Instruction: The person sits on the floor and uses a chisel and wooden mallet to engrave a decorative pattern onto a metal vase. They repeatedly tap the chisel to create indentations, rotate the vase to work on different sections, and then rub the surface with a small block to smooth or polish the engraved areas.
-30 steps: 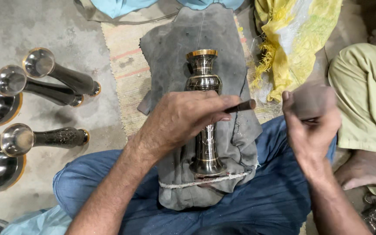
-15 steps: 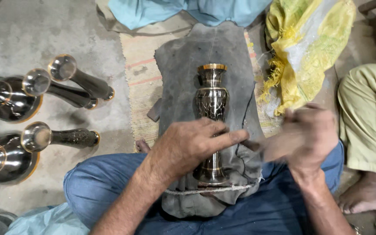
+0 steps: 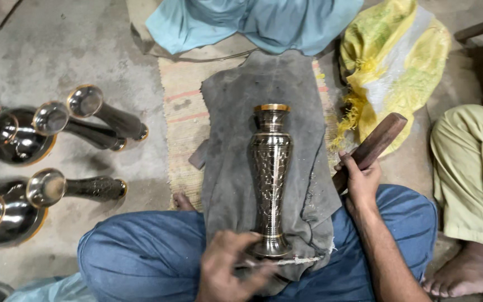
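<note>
On the grey cloth [image 3: 236,140] lies a brass vase [image 3: 270,179], the right hand [image 3: 360,182] gripping a wooden mallet [image 3: 371,150].

The left hand [image 3: 231,269] is motion-blurred, so its thin tool [image 3: 252,262] stays unclear. The frame's left edge crops the dark metal vessels [image 3: 1,210].

Person wears blue trousers [image 3: 157,251], loose cloth, creased and folded over both legs, dusty in spots. No sleeves showing: both forearms bare up to the frame edge. Left hand [image 3: 230,271] is bare, no glove, no ring or watch seen, a bit motion-blurred. Right hand [image 3: 361,182] is bare too, wrist bare, no band. One bare foot [image 3: 183,200] shows, toes poking out from under the trouser leg, no shoe or sock.
</note>
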